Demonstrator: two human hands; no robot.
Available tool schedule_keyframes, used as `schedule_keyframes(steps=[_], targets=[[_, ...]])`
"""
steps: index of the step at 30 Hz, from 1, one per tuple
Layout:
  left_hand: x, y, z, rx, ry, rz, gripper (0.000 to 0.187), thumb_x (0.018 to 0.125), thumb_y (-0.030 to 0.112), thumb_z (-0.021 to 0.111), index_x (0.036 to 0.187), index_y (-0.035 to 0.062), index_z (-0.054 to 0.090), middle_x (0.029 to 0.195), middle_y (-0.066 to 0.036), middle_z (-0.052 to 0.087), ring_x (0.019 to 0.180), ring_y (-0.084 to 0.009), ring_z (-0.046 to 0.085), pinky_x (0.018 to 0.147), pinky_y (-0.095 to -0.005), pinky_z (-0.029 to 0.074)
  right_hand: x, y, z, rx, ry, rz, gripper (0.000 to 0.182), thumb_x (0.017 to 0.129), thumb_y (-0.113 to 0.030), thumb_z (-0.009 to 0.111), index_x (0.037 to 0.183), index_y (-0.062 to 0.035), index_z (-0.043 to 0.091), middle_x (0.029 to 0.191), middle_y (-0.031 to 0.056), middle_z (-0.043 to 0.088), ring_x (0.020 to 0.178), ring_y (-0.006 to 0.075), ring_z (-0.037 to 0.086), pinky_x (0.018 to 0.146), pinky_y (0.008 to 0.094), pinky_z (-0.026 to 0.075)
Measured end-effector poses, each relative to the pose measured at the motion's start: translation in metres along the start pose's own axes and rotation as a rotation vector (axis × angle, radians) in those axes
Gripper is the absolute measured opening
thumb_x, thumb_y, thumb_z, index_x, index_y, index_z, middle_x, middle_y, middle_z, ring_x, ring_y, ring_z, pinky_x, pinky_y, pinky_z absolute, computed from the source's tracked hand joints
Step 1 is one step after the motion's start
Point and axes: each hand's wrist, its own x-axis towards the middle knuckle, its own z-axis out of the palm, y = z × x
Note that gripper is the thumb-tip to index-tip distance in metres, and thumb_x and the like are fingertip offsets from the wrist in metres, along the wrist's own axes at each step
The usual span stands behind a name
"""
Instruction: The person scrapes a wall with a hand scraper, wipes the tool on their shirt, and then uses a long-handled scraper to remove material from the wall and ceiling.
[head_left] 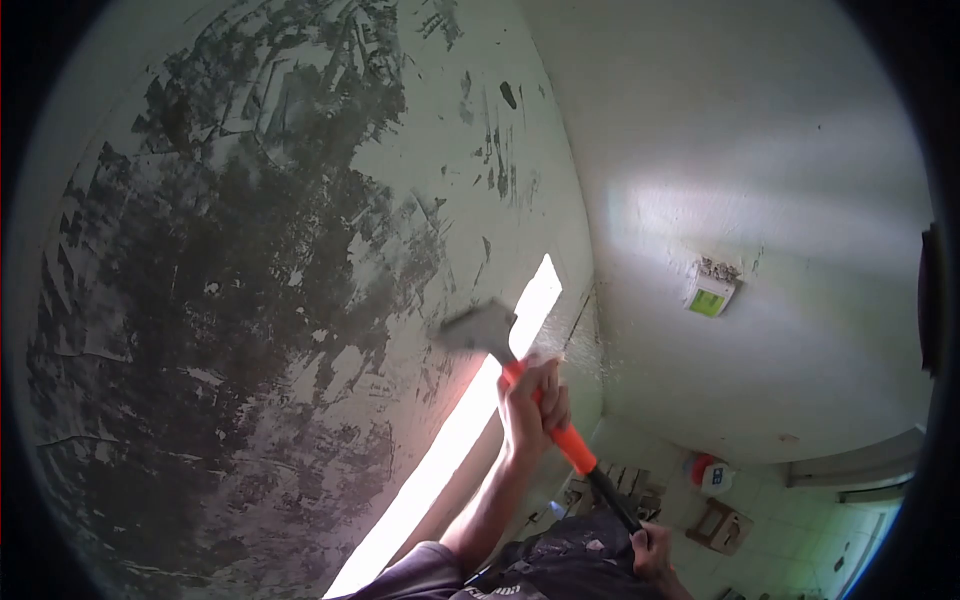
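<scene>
A scraper has a wide metal blade (pixel 480 328), an orange grip (pixel 565 440) and a black pole (pixel 615 500). Its blade rests against a white painted surface (pixel 300 250) where dark patches show that much paint has come off. My left hand (pixel 533 400) is closed around the orange grip just below the blade, with the forearm reaching up from the lower middle. My right hand (pixel 652 552) grips the black pole lower down, at the bottom right.
A bright strip of light (pixel 450 450) runs diagonally beside the scraped surface. On the adjoining white surface sits a small green and white box (pixel 712 295). A red and white object (pixel 708 474) and a tiled area lie lower right.
</scene>
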Motion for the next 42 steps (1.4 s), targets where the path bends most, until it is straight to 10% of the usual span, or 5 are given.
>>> schedule_keyframes(steps=[19,21,22,37,42], targets=[[0.004,0.001,0.014,-0.088,-0.005,-0.038,0.027,0.089,0.011,0.047,0.064,0.0134,0.038,0.046,0.003,0.030,0.032,-0.0090,0.025,0.031,-0.0267,0.026,-0.007,0.036,-0.020,-0.193,0.303,-0.230,0.031,0.088,-0.023,0.054,0.066,-0.0006,0.052,0.051,0.0061,0.044,0.046,0.0163,0.044,0.050,0.0332,0.036],[0.001,-0.005,0.012,-0.108,0.036,-0.038,0.027,0.088,0.010,0.046,0.064,0.0138,0.037,0.046,0.002,0.030,0.032,-0.0095,0.025,0.031,-0.0271,0.026,0.013,-0.020,-0.058,-0.179,-0.184,0.171,0.027,0.085,-0.026,0.064,0.094,-0.0006,0.065,0.076,0.0179,0.062,0.070,0.0336,0.060,0.065,0.0413,0.047],[-0.007,-0.006,0.009,-0.101,0.070,-0.031,0.027,0.088,0.010,0.046,0.063,0.0138,0.036,0.046,0.002,0.030,0.032,-0.0095,0.026,0.031,-0.0269,0.027,-0.003,-0.001,-0.022,-0.193,0.368,-0.202,0.032,0.087,-0.032,0.060,0.082,0.0000,0.063,0.062,0.0166,0.055,0.058,0.0322,0.057,0.056,0.0393,0.043],[0.008,0.018,0.018,-0.009,-0.091,0.023,0.028,0.091,0.013,0.046,0.065,0.0124,0.038,0.047,0.003,0.029,0.031,-0.0096,0.026,0.031,-0.0258,0.027,-0.034,0.019,0.015,-0.139,0.455,-0.259,0.049,0.091,-0.042,0.054,0.061,-0.0033,0.052,0.052,-0.0002,0.044,0.051,0.0100,0.043,0.048,0.0299,0.030],[-0.004,0.019,0.016,-0.032,-0.036,0.010,0.030,0.091,0.011,0.047,0.063,0.0138,0.036,0.046,0.003,0.031,0.031,-0.0087,0.025,0.029,-0.0249,0.026,-0.029,-0.028,-0.016,-0.043,0.014,0.039,0.048,0.092,-0.037,0.053,0.059,-0.0025,0.051,0.051,0.0014,0.044,0.052,0.0101,0.043,0.048,0.0298,0.030]])
